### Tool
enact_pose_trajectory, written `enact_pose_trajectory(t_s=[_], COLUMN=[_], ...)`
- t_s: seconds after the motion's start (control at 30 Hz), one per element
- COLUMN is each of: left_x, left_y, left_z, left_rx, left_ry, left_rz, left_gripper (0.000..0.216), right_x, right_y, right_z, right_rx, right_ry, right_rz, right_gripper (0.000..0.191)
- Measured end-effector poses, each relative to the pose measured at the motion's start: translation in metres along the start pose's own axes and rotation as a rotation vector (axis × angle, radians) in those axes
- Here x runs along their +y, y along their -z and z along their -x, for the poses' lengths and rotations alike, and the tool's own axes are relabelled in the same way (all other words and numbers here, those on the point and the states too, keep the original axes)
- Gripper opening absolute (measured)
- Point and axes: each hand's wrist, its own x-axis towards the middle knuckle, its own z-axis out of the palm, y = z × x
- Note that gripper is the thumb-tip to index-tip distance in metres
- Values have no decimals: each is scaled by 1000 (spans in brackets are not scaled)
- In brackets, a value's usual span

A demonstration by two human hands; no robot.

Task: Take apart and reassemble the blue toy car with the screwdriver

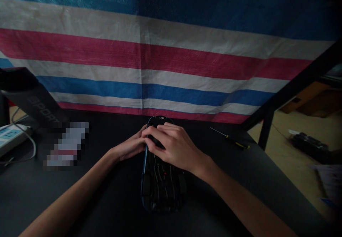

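The car (162,187) lies mid-desk (240,187), nose away. The right hand (172,146) has its grip closed over the nose. The left hand (130,148) touches the nose's left side, its grip hidden, so I cannot tell. Pressing the body flat should steady it; the screwdriver (231,140) lies apart, right

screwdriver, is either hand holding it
No, the screwdriver lies alone on the table, apart from the left hand and right hand, which both hold the black toy car.
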Motion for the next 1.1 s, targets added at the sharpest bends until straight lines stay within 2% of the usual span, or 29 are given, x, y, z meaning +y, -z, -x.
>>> enact_pose_trajectory(t_s=[0.1, 0.2, 0.37, 0.47, 0.6, 0.67, 0.83, 1.0, 1.1], left_x=[-1, -5, -7, -3, 1, 3, 3, 2, 3], left_y=[3, 8, 9, 5, 1, 0, 3, 7, 7], left_z=[1, 1, -2, -1, 0, 1, 1, 2, 3], left_rx=[6, 11, -39, -1, 37, 35, -1, -33, -23], left_ry=[-11, -1, -1, 12, 35, 58, 51, 36, 47], left_rz=[-28, -28, -2, -13, -26, -4, 76, 88, 97], left_gripper=[57, 57, 60, 66, 59, 62, 60, 51, 53], right_x=[0, 2, 3, 0, 1, 3, 6, 3, 1], right_y=[2, 4, 0, 1, 7, 9, 13, 15, 12], right_z=[0, -1, 1, 1, 0, 0, 1, -1, 0], right_rx=[-6, -42, -67, -64, -58, -72, -99, -74, -71], right_ry=[-52, -22, -38, -69, -44, -41, -141, -13, -27], right_rz=[-29, -82, -16, -37, -70, -34, 16, -75, -24], right_gripper=[23, 39, 23, 20, 26, 21, 20, 24, 24])
